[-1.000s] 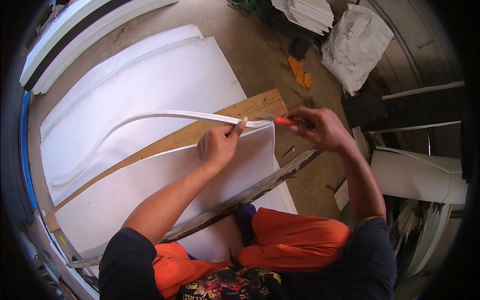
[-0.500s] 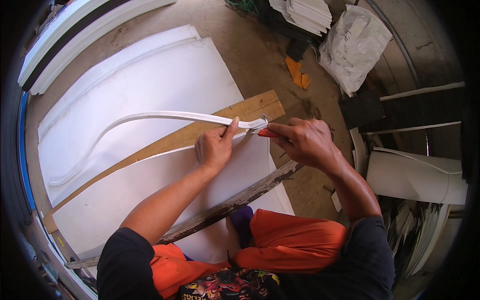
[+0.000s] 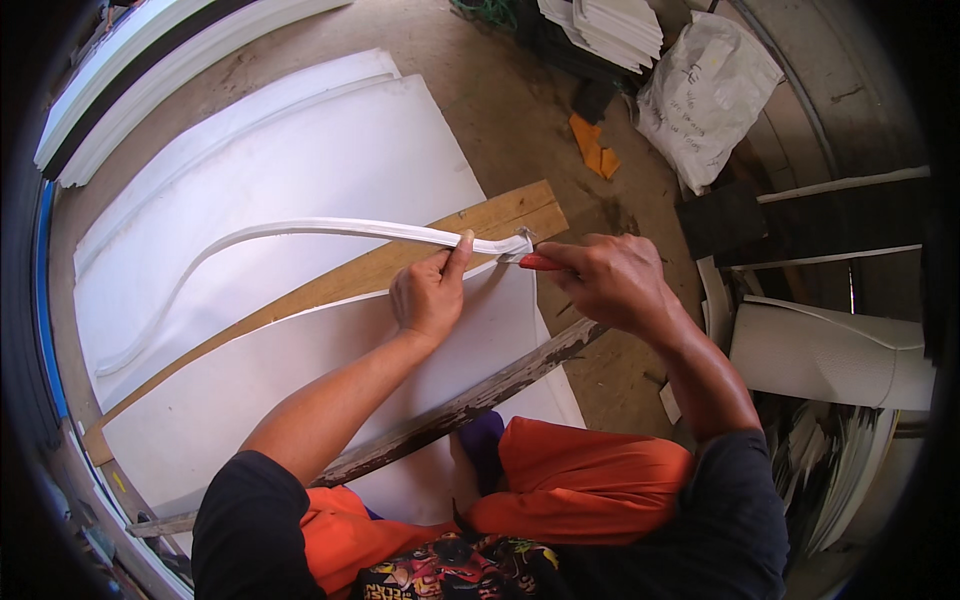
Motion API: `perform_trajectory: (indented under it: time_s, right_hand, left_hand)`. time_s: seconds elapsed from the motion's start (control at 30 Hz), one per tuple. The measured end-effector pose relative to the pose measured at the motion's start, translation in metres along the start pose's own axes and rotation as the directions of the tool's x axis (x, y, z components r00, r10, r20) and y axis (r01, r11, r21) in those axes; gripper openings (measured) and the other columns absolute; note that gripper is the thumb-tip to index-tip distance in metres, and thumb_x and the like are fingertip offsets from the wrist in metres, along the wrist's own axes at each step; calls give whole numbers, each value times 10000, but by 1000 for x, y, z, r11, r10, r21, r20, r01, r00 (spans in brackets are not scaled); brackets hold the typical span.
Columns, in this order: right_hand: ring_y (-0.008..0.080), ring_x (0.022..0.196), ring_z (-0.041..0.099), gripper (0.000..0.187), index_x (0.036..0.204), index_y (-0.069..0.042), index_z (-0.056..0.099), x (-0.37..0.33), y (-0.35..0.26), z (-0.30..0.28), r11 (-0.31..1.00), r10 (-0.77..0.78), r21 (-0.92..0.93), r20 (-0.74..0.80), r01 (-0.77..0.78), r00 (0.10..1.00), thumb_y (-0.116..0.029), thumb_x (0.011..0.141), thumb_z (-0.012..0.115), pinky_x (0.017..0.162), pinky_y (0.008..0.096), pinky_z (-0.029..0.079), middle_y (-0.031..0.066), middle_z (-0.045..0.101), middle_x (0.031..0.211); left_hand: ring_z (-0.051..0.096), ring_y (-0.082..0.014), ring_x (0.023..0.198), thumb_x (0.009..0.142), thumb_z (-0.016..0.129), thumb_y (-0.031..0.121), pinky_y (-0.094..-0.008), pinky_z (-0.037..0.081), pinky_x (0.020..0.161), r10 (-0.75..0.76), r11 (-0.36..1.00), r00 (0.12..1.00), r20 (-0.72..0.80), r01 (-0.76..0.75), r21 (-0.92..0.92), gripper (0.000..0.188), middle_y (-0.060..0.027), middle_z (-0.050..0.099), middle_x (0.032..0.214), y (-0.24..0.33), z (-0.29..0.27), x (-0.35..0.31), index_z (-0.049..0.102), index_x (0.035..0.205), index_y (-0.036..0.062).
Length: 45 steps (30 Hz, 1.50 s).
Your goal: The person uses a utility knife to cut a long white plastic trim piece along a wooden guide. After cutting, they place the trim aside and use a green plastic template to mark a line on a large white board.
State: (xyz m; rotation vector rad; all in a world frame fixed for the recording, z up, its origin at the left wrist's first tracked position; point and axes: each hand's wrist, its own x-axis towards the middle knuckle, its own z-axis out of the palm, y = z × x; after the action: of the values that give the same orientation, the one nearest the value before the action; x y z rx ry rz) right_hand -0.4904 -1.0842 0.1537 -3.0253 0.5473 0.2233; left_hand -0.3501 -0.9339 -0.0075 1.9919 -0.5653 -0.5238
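Observation:
My left hand [image 3: 430, 294] pinches a long white flexible strip [image 3: 340, 229] between thumb and fingers, close to its right end. The strip curves away leftward and droops toward the white sheets. My right hand [image 3: 615, 282] is closed round the red handle of a knife [image 3: 538, 262]. Its blade lies at the strip's end, just right of my left thumb; whether it is in the material I cannot tell. A small curled bit stands up at that end. Beneath the strip lies a wooden plank [image 3: 500, 212], with a white sheet [image 3: 250, 370] on its near side.
Large white sheets [image 3: 330, 150] lie beyond the plank. A worn wooden bar [image 3: 470, 400] crosses above my lap. At the far right are a white sack [image 3: 705, 95], an orange scrap [image 3: 594, 148] and stacked white pieces [image 3: 605, 30]. A white roll [image 3: 830, 350] sits at right.
The knife has shifted very slightly at the strip's end, its blade now showing less under the strip. My left hand keeps its pinch in nearly the same place.

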Motion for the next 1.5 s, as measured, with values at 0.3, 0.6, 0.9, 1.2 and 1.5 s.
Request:
perform_trajectory:
  time_s: [0.3,0.6,0.9,1.2,1.5]
  right_hand:
    - [323,734,728,247,1161,-241,792,-1,10,2,1000,6,-22,-48,-7,999,-335,946,715,641,461,541,114,715,757]
    - [334,758,732,217,1113,-227,800,9,8,4,999,27,-22,7,-27,1000,-332,955,695,659,466,545,128,725,771]
    - [341,772,734,203,1060,-226,819,19,4,2,998,45,-52,56,-42,997,-333,962,678,696,457,560,133,737,797]
    - [331,843,735,268,1152,-262,814,14,25,0,998,68,3,47,-68,997,-304,906,714,765,454,560,128,750,834]
    - [343,889,738,252,1151,-286,814,22,45,13,981,171,-103,47,-165,984,-339,947,676,784,460,572,125,763,885]
  left_hand:
    - [544,-272,525,1015,593,637,-421,421,570,-8,1000,1000,-17,8,5,678,-128,513,534,3,0,1,743,738,37]
    - [585,-380,568,1028,570,627,-469,448,594,-11,1000,999,-48,12,22,681,-160,544,553,1,3,2,719,697,50]
    - [597,-383,570,1044,560,598,-469,452,598,-29,1000,996,-90,29,0,666,-164,555,561,-1,7,2,727,714,44]
    - [632,-378,605,1058,520,609,-466,471,622,-63,998,996,-71,62,-17,701,-155,612,589,2,6,7,723,707,37]
    - [690,-341,648,1060,496,624,-440,513,663,-123,992,992,-40,122,-27,711,-122,710,653,-1,4,12,756,735,48]
